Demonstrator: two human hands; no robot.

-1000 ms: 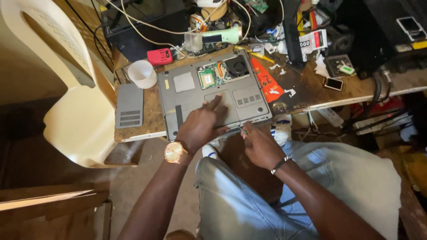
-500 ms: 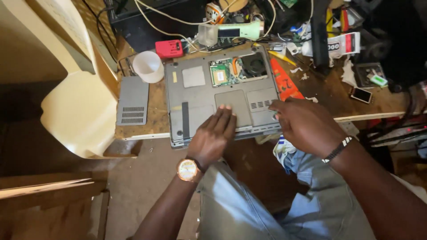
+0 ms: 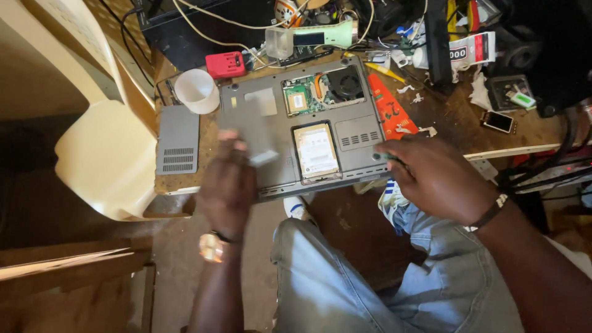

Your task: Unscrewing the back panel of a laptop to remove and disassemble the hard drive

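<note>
Colours at my bench:
grey laptop (image 3: 296,132), green board (image 3: 297,100), silver drive (image 3: 316,150), white cup (image 3: 196,90), red box (image 3: 225,64), orange sheet (image 3: 388,111), cream chair (image 3: 105,154).

There is just one camera, up on the person's head. It looks almost straight down, from close by, at the desk (image 3: 444,117), the laptop (image 3: 296,123) and the person's lap. The chair (image 3: 105,154) shows on the left.

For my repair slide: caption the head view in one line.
Left hand lifts a grey cover panel off an upturned laptop; right hand rests at its corner.
</note>
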